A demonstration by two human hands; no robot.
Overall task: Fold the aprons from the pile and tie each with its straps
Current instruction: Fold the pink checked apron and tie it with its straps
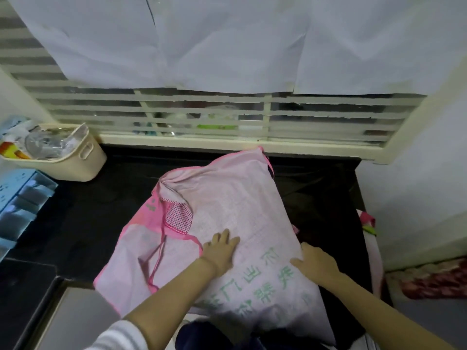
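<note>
A pale pink apron [235,205] with green printed characters lies spread over the black counter [106,198], partly folded over itself. Its darker pink trim, a dotted pocket [178,218] and a thin pink strap [156,261] show on the left side. My left hand [219,251] rests flat on the middle of the apron, fingers straight and spread. At the apron's right edge my right hand [316,263] lies flat on the fabric. Another pink apron [369,223] hangs over the counter's right edge.
A cream basket [83,160] full of plastic packets stands at the back left. Blue drawer units [17,203] sit at the left edge. A slatted window with white cloth hung over it runs behind the counter. A grey surface [75,319] lies at front left.
</note>
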